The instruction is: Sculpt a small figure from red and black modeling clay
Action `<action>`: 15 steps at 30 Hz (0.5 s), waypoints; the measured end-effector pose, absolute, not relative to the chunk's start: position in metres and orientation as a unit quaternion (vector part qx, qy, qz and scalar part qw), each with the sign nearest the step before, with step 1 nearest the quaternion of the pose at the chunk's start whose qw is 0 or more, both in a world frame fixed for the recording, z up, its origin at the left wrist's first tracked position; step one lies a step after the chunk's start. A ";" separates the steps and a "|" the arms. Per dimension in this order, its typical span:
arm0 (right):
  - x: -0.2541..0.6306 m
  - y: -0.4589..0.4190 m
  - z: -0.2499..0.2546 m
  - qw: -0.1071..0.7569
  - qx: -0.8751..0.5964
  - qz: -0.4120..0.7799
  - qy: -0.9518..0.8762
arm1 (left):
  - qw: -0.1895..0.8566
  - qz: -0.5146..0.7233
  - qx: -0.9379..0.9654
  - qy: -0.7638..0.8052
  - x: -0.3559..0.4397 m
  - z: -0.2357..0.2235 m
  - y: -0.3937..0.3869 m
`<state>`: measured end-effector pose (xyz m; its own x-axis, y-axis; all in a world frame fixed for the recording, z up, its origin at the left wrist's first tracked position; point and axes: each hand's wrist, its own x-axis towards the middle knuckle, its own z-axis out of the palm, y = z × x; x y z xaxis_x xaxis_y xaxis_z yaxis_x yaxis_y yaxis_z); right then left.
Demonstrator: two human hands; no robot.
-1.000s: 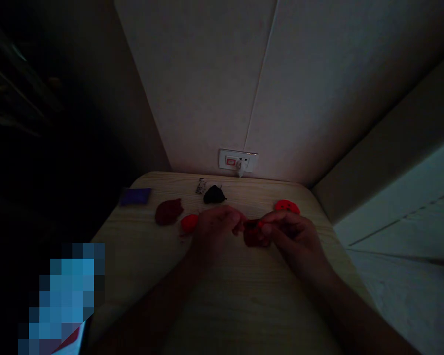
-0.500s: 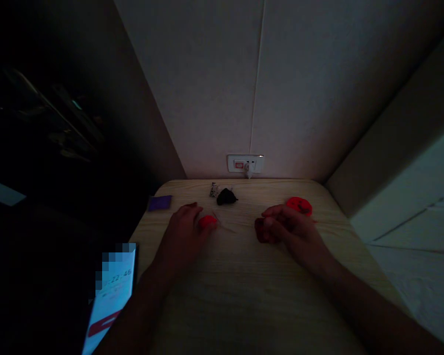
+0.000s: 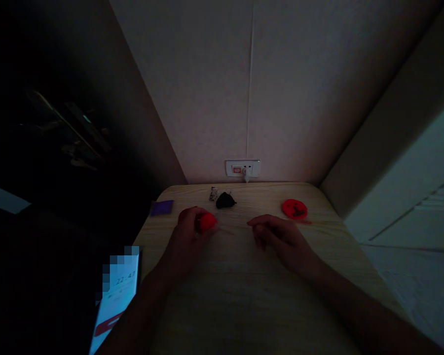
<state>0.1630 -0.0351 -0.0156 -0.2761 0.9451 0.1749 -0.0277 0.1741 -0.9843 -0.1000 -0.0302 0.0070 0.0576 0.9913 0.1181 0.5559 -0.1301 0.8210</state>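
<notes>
My left hand (image 3: 187, 241) is closed around a rounded bright red lump that looks like modelling clay (image 3: 207, 222), just above the wooden table. A dark red patch shows at the far side of its fingers; whether it is a separate piece I cannot tell in this dim light. My right hand (image 3: 277, 239) hovers over the table to the right, index finger stretched forward and the others loosely bent, with nothing visible in it. Beyond it lies a flat red disc (image 3: 294, 209) with dark marks like a face. A black lump (image 3: 226, 200) sits between and beyond the hands.
A purple packet (image 3: 162, 207) lies near the left edge of the table (image 3: 222, 305). Beside the black lump is a crumpled clear wrapper with black specks (image 3: 213, 194). A lit phone (image 3: 114, 301) stands at the left. A wall socket (image 3: 242, 168) holds a plug.
The dark red piece at my right hand is gone from there, and dark red now shows by my left hand. The bright red lump sits higher in my left fingers. The view has shifted slightly.
</notes>
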 end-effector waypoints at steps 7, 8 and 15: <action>0.157 -0.046 0.001 0.492 -0.377 0.418 -0.664 | 0.448 0.399 0.645 0.473 -0.058 0.022 -0.044; 0.157 -0.047 0.003 0.503 -0.369 0.411 -0.665 | 0.454 0.398 0.647 0.466 -0.054 0.022 -0.044; 0.159 -0.048 0.008 0.532 -0.344 0.354 -0.688 | 0.500 0.392 0.634 0.441 -0.045 0.020 -0.040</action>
